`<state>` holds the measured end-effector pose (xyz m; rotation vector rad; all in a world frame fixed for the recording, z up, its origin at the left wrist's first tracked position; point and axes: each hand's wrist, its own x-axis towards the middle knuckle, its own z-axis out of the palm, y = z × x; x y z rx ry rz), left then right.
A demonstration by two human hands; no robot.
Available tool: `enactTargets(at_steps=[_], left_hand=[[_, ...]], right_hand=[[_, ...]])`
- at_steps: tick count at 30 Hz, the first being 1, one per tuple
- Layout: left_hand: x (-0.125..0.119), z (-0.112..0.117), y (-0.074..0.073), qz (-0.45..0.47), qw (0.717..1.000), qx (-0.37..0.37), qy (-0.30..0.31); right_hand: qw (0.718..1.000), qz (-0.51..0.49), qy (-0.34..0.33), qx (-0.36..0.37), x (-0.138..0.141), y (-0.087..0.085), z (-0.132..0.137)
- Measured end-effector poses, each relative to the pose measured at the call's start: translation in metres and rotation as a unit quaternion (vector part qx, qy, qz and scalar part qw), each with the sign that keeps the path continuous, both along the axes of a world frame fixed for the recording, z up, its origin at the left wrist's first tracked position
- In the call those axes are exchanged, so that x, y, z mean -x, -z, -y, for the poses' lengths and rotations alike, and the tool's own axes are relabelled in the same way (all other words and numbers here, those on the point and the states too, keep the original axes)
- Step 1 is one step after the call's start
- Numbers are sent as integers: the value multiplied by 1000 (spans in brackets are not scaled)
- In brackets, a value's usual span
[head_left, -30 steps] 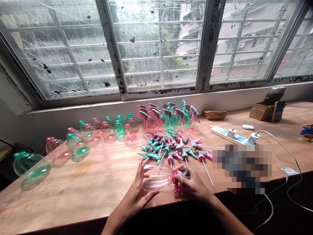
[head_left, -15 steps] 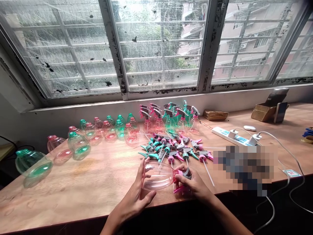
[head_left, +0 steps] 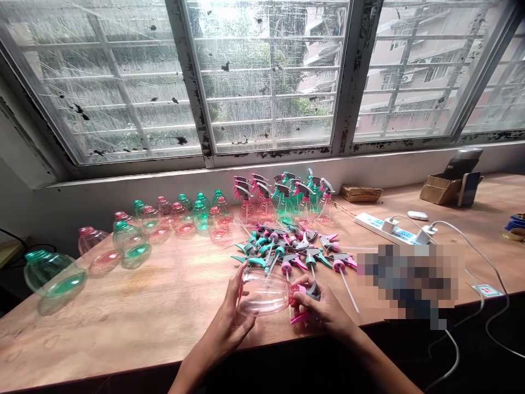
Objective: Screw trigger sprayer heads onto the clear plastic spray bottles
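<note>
A clear pink bottle [head_left: 264, 293] lies sideways between my hands above the table's front edge, its neck to the right. My left hand [head_left: 233, 312] is closed round the bottle's base, thumb below and fingers on the far side. At the neck, my right hand [head_left: 322, 306] grips a pink and grey trigger spray head [head_left: 302, 293], which sits against the bottle's mouth. Its pink trigger hangs below my fingers. Just beyond the bottle lies a pile of loose pink, green and grey spray heads [head_left: 287, 249] with thin tubes.
Several open pink and green bottles [head_left: 131, 246] stand at the left and back of the wooden table [head_left: 164, 317]. Bottles with spray heads fitted [head_left: 285, 202] stand by the sill. A power strip [head_left: 385, 229] with cables, a cardboard box [head_left: 441, 189] and a blurred-out patch are at right.
My left hand has closed on the bottle's base, its thumb drawing in under the bottle. The right hand keeps its grip at the neck.
</note>
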<state>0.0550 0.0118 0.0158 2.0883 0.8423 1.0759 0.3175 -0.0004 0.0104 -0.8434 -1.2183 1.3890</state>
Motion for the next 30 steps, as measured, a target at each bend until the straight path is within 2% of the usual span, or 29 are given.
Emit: enactTargets(at_steps=[10,17,30], left_hand=[[2,2,-2,-17,999,37,31],[3,8,-7,-35,997,71,13],[1,3,-6,-47,999,-10,12]], right_hand=[[1000,16,5,-12,-1,4,1],[1000,15,3,-4,-2,5,1],[1000,2,1,-7,-2,4,-1]])
